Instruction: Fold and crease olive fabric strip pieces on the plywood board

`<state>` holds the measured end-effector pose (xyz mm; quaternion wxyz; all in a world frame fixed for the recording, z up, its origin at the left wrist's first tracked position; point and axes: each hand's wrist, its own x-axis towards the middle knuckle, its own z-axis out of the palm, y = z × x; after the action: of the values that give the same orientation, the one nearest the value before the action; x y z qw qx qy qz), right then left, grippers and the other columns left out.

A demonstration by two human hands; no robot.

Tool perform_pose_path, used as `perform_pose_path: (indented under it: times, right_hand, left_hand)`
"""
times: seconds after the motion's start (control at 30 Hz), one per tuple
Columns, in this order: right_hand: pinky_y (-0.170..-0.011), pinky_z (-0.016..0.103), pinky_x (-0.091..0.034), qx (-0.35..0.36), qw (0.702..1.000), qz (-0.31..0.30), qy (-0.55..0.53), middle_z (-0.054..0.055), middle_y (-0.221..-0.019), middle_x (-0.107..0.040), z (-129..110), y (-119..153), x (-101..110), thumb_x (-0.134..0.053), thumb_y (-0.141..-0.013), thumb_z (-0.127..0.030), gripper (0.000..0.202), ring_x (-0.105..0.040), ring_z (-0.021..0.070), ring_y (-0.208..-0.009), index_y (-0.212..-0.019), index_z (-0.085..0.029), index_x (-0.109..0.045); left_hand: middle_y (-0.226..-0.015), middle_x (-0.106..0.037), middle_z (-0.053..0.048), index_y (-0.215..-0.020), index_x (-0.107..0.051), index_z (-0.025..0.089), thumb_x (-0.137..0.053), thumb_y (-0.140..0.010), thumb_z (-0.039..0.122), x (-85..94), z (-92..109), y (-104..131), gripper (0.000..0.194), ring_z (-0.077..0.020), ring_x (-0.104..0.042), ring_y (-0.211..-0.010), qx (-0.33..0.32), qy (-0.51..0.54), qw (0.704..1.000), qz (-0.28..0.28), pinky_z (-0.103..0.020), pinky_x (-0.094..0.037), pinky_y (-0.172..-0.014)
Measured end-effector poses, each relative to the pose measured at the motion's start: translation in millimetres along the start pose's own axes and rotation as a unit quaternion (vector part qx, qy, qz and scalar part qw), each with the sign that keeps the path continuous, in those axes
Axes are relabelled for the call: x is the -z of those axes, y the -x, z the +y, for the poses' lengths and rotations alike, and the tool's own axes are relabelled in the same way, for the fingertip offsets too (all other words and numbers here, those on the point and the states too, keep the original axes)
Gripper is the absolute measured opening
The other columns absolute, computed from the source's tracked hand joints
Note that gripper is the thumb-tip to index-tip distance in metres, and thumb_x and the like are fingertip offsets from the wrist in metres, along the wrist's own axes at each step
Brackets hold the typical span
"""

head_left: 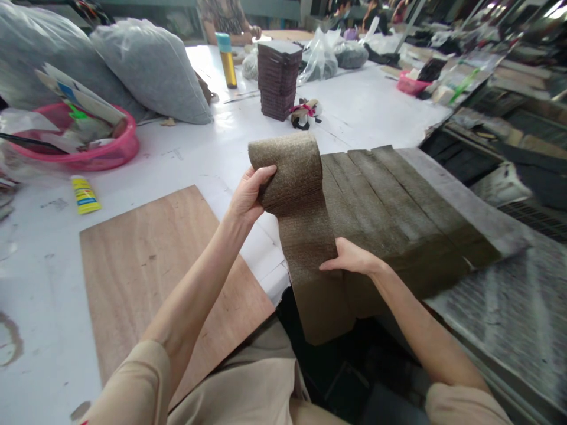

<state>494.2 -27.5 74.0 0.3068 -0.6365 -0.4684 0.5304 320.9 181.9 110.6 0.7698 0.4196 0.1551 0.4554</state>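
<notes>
A long brown strip of textured, fabric-like material (305,227) hangs in front of me, its upper end curled over. My left hand (248,193) grips that upper end, thumb on the front face and fingers hidden behind. Lower down, my right hand (354,258) pinches the strip's right edge, with the thumb and a finger showing. Several similar brown strips (376,192) lie side by side to the right, partly behind my right hand and forearm. Left of the held strip, a plywood board (155,254) rests at the table's near edge.
On the white table (186,159) stand a stack of dark pieces (278,79) and a yellow bottle with a blue cap (227,62). A pink basin (119,147), a yellow tube (85,195) and stuffed bags (150,71) are at left. A person (225,20) is across the table.
</notes>
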Motion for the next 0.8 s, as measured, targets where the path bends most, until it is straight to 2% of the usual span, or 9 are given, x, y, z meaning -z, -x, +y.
perform_pose_path:
  times: [0.1,0.23,0.43,0.53,0.67,0.8]
  right_hand:
    - [-0.081,0.029,-0.054,-0.027,0.998,-0.037,-0.043,0.003,-0.09,-0.074,-8,9,-2,-0.085,-0.06,-0.03,0.041,-0.068,0.0221,-0.089,-0.096,-0.015,-0.072]
    - [-0.077,0.029,-0.054,-0.046,0.997,-0.038,-0.048,0.003,-0.087,-0.073,-5,18,-4,-0.085,-0.06,-0.031,0.038,-0.068,0.0197,-0.083,-0.091,-0.014,-0.07]
    - [-0.092,0.035,-0.051,0.004,0.997,0.021,-0.071,0.004,-0.103,-0.072,8,24,-13,-0.083,-0.064,-0.031,0.05,-0.065,0.0223,-0.101,-0.108,-0.016,-0.067]
    - [-0.087,0.038,-0.054,-0.007,0.997,0.044,-0.061,0.005,-0.098,-0.073,15,25,-20,-0.08,-0.066,-0.031,0.043,-0.067,0.0245,-0.096,-0.105,-0.015,-0.068]
    - [-0.085,0.04,-0.055,0.022,0.996,0.086,0.007,0.006,-0.094,-0.074,20,24,-26,-0.076,-0.071,-0.029,0.03,-0.068,0.0259,-0.092,-0.097,-0.015,-0.071]
    - [-0.086,0.04,-0.055,0.018,0.994,0.088,-0.055,0.005,-0.092,-0.074,16,28,-30,-0.077,-0.07,-0.03,0.033,-0.069,0.0248,-0.092,-0.099,-0.016,-0.071]
  left_hand:
    - [-0.088,-0.074,-0.001,-0.089,-0.068,0.02,-0.077,-0.069,0.029,-2.1,1,2,0.024,-0.0212,-0.07,-0.089,0.005,-0.003,1.0,-0.003,-0.029,-0.056,-0.077]
    - [-0.089,-0.074,-0.001,-0.091,-0.068,0.019,-0.078,-0.068,0.031,-2.1,-1,4,0.027,-0.0219,-0.07,-0.089,0.016,-0.005,1.0,-0.003,-0.03,-0.056,-0.078]
    - [-0.087,-0.074,-0.001,-0.091,-0.067,0.019,-0.078,-0.067,0.031,-4.0,-1,7,0.028,-0.0221,-0.07,-0.087,0.037,0.008,0.999,0.0,-0.031,-0.056,-0.079]
    - [-0.085,-0.074,-0.001,-0.091,-0.067,0.019,-0.078,-0.066,0.03,-6.2,2,9,0.029,-0.0203,-0.071,-0.083,0.043,0.016,0.999,0.003,-0.029,-0.056,-0.075]
    - [-0.085,-0.074,-0.001,-0.09,-0.068,0.019,-0.079,-0.065,0.03,-7.1,4,10,0.029,-0.0198,-0.071,-0.081,0.047,0.019,0.999,0.012,-0.028,-0.056,-0.073]
    - [-0.084,-0.074,-0.001,-0.089,-0.067,0.019,-0.08,-0.064,0.031,-7.4,7,12,0.03,-0.0207,-0.071,-0.082,0.047,0.02,0.999,0.017,-0.03,-0.057,-0.076]
